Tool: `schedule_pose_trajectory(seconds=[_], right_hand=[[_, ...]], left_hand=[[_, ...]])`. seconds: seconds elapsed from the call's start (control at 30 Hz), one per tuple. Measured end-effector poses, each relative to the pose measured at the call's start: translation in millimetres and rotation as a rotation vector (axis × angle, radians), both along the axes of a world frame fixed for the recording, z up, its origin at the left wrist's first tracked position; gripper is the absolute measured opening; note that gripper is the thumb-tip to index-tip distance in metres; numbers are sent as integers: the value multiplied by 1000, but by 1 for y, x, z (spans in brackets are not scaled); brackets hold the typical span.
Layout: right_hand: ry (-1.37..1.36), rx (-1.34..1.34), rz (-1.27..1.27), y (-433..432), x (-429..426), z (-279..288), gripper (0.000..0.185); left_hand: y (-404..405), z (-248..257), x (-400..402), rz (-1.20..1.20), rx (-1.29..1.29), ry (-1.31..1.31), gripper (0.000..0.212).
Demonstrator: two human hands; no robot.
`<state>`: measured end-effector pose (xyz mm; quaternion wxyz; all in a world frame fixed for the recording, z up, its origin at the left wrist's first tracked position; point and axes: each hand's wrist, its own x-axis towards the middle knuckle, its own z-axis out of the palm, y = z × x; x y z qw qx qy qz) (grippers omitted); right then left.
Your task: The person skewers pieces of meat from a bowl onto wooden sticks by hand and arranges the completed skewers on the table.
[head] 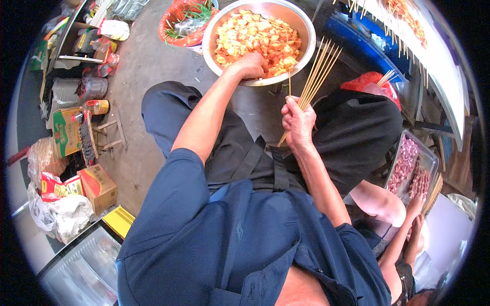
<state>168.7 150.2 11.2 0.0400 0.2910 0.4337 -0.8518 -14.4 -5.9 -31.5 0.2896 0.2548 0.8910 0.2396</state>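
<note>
A wide steel bowl (311, 42) of orange-coated meat pieces (252, 34) stands before my knees. My left hand (250, 65) reaches over its near rim, fingers sunk among the pieces; the fingertips and anything between them are hidden. Beside the bowl, my right hand (299, 118) grips a fanned bundle of bamboo skewers (319, 74). A single skewer (289, 84) rises from its thumb and forefinger over the bowl's rim. Meat appears to sit on that skewer's upper part, though it blends with the pile behind.
A red-lined bucket (168, 23) holding greens adjoins the bowl. Skewered meat lies on a white table (444, 57), upper right. Another person's hands (417, 210) are near a tray of dark meat (402, 164). Bottles, cartons (97, 187) and a wooden stool (111, 134) line the left side.
</note>
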Motion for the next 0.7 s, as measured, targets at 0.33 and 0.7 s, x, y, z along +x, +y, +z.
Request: schedule_pose_trajectory(seconds=[0.33,0.7], right_hand=[[-18,21,18,2,6,-5,11],[-5,80,57,3,9,-3,12]], left_hand=[[-6,29,9,153,181,-439,26],[-3,26,11,795,736,-714,19]])
